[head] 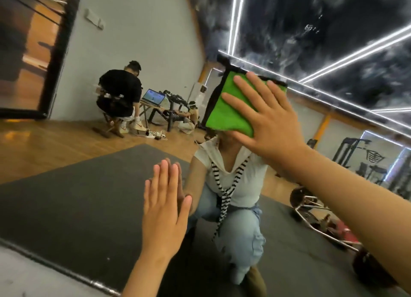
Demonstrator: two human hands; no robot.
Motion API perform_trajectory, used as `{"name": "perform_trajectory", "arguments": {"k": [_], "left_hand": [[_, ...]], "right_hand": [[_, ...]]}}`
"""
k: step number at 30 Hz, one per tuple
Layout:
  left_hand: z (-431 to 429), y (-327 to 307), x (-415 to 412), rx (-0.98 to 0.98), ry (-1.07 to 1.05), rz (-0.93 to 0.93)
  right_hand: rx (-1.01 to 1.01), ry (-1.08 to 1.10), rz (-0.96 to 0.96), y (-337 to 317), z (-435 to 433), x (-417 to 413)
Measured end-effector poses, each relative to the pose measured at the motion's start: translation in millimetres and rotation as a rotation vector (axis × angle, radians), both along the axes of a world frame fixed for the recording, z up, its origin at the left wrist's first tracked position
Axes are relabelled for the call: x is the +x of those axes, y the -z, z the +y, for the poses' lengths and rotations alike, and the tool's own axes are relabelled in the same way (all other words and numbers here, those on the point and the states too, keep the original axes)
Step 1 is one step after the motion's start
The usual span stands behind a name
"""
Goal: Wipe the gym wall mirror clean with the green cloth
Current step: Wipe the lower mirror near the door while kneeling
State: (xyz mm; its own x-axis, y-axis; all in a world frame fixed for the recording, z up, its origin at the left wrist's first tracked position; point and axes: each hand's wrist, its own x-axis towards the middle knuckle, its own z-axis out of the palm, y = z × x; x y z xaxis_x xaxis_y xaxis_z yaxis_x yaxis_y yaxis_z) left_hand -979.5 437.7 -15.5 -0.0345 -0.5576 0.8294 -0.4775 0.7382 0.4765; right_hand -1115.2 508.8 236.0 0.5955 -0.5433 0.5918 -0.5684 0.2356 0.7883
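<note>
The gym wall mirror (84, 198) fills nearly the whole head view and reflects the room. My right hand (264, 123) lies flat, fingers spread, pressing the folded green cloth (229, 105) against the glass at upper centre. My left hand (164, 205) rests flat on the mirror lower down, fingers together, holding nothing. Its reflection meets it fingertip to fingertip. My own crouching reflection, in a white top and light jeans, sits behind both hands.
The mirror's lower metal edge (66, 272) runs diagonally across the bottom left. Reflected in the glass: a seated person in black (120, 94) at a small table with a laptop (153, 97), a dark floor mat, a barbell (329, 225), gym racks.
</note>
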Motion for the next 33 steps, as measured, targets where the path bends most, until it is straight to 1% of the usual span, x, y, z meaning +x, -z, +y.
{"name": "perform_trajectory", "arguments": {"k": [2, 4, 5, 7, 9, 11, 12, 14, 16, 17, 18, 19, 22, 24, 25, 27, 30, 33], "left_hand": [[0, 3, -2, 0.011, -0.023, -0.013], [1, 3, 0, 0.027, -0.011, -0.006], [1, 3, 2, 0.029, 0.007, -0.007], [-1, 7, 9, 0.016, 0.025, -0.040], [-3, 17, 13, 0.019, -0.014, -0.067], [-2, 26, 17, 0.143, -0.026, 0.035], [-2, 28, 18, 0.222, -0.025, 0.108], [-4, 33, 19, 0.302, -0.021, 0.178], [-7, 37, 19, 0.293, -0.020, 0.177], [-10, 38, 19, 0.288, -0.013, 0.172], [-11, 38, 20, 0.289, -0.006, 0.167], [-12, 39, 20, 0.291, 0.000, 0.159], [-15, 43, 23, 0.307, 0.025, 0.118], [-15, 44, 26, 0.312, 0.043, 0.097], [-15, 44, 28, 0.310, 0.054, 0.090], [-15, 45, 33, 0.282, 0.066, 0.065], [-18, 50, 41, 0.257, 0.056, -0.003], [-20, 53, 46, 0.245, 0.042, -0.047]], "right_hand": [[-0.100, 0.014, -0.128, -7, -5, 9], [-0.176, 0.020, -0.218, 7, -19, 26], [-0.156, 0.026, -0.199, 21, -23, 32], [-0.023, 0.042, -0.071, 52, -26, 32], [0.115, 0.051, 0.051, 73, -14, 20], [0.167, 0.050, 0.096, 72, 2, 10], [0.150, 0.049, 0.086, 65, 5, 6], [0.033, 0.059, -0.017, 47, 2, 9], [-0.084, 0.063, -0.157, 41, -9, 22], [-0.101, 0.060, -0.187, 49, -15, 30], [-0.073, 0.059, -0.169, 63, -19, 33], [-0.004, 0.060, -0.107, 81, -20, 33], [0.251, 0.096, 0.144, 129, -4, 18], [0.339, 0.087, 0.231, 132, 6, 6], [0.344, 0.068, 0.238, 124, 6, 3], [0.269, 0.041, 0.162, 97, 2, 5], [0.087, -0.009, -0.030, 52, -11, 21], [0.018, -0.004, -0.113, 36, -20, 32]]}}
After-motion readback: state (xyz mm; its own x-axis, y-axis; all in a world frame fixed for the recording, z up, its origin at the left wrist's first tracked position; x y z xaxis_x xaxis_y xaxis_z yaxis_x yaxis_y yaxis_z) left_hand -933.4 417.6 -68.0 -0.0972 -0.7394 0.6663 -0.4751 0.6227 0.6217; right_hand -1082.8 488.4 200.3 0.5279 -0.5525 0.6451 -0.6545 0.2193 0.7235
